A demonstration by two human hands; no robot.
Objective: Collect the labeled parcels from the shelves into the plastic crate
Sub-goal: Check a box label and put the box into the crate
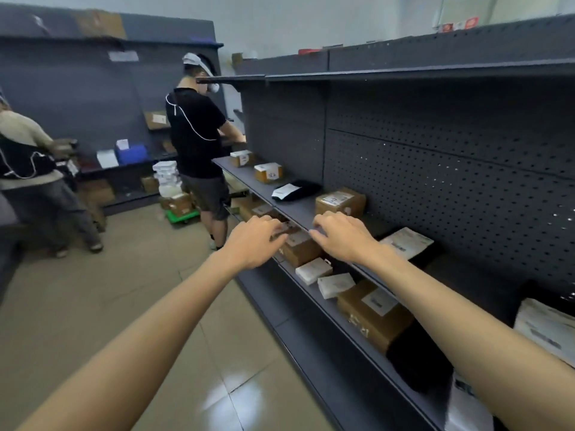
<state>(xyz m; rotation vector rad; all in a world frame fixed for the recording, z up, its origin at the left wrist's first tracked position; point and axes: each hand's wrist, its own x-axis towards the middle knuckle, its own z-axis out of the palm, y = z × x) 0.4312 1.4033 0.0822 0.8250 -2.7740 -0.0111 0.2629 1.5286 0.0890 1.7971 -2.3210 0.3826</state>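
Note:
A small brown labelled box [300, 248] sits at the front of the lower shelf [311, 293]. My left hand [255, 241] reaches to its left top edge, fingers bent and touching it. My right hand [339, 234] hovers over its right side at the edge of the middle shelf [295, 209], fingers relaxed. Neither hand plainly grips it. Further parcels lie on the lower shelf: two small white ones [312, 270], a larger brown box [373, 312] and a black parcel [417, 362]. The middle shelf holds a brown box [340, 202] and a black bag [295, 189].
A person in a black shirt [199, 144] stands at the far end of the same shelving. Another person [28, 169] works at the left. A green dolly [182, 214] stacked with parcels stands on the tiled floor [124, 290]. A blue bin [132, 152] sits on the back shelves.

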